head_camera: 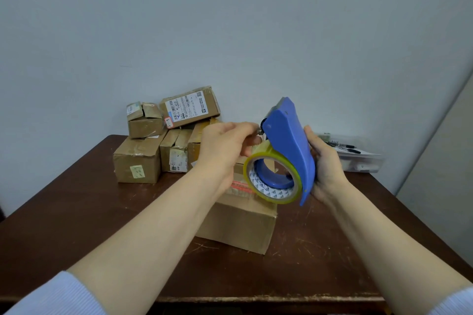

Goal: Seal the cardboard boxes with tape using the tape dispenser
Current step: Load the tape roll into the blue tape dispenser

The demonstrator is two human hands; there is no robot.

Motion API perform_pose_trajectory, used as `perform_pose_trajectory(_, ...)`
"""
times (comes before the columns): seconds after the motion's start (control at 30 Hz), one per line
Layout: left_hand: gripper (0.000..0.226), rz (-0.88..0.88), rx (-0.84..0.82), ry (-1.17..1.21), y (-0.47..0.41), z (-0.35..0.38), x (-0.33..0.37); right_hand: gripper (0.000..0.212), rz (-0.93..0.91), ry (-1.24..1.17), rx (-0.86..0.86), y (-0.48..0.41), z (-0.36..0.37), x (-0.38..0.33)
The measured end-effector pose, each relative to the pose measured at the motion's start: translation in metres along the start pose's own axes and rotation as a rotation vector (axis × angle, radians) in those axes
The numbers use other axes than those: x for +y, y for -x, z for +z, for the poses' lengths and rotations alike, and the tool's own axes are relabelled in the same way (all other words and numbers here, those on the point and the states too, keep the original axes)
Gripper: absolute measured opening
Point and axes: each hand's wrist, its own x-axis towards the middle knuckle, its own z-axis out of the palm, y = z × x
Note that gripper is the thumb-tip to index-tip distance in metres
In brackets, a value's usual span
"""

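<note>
The right hand (325, 169) holds the blue tape dispenser (289, 135) up in the air, with its fingers wrapped round the back of it. The tape roll (271, 192) sits in the dispenser, on the side facing the left hand. It looks yellow and has a white ring with little marks on it. The left hand (222, 151) is right beside the dispenser. Its fingers are bent and pinch the tape roll at the top, where the tape comes off near the front of the dispenser. The two hands are close together, with only the dispenser between them. Just under both hands a cardboard box (238, 222) sits on the dark brown table (76, 212). It has a red strip on top. Behind the left hand is a pile of boxes (153, 146), some stacked on others, up against the wall. Past the right hand lies a clear plastic case (358, 161) with black pens (345, 147) on top.
</note>
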Motion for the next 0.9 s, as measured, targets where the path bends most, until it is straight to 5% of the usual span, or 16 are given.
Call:
perform_pose_trajectory(0.13,0.012,0.032,-0.063,-0.128,0.000,-0.004,0.004,0.037,0.010,0.062,-0.053,-0.001,-0.007,-0.003)
perform_pose_trajectory(0.37,0.022,0.105,0.020,-0.226,-0.010,-0.006,0.002,0.084,0.046,0.494,-0.303,0.001,-0.015,-0.009)
perform_pose_trajectory(0.63,0.021,0.004,0.016,-0.190,-0.023,-0.009,-0.002,0.072,0.064,0.608,-0.335,-0.003,-0.008,-0.020)
perform_pose_trajectory(0.8,0.020,-0.098,0.130,0.009,-0.044,-0.016,-0.004,0.040,0.104,0.820,-0.322,0.000,-0.010,-0.029)
perform_pose_trajectory(0.9,0.014,-0.164,0.142,0.043,-0.050,-0.022,-0.009,0.057,0.113,0.939,-0.291,-0.001,-0.018,-0.034)
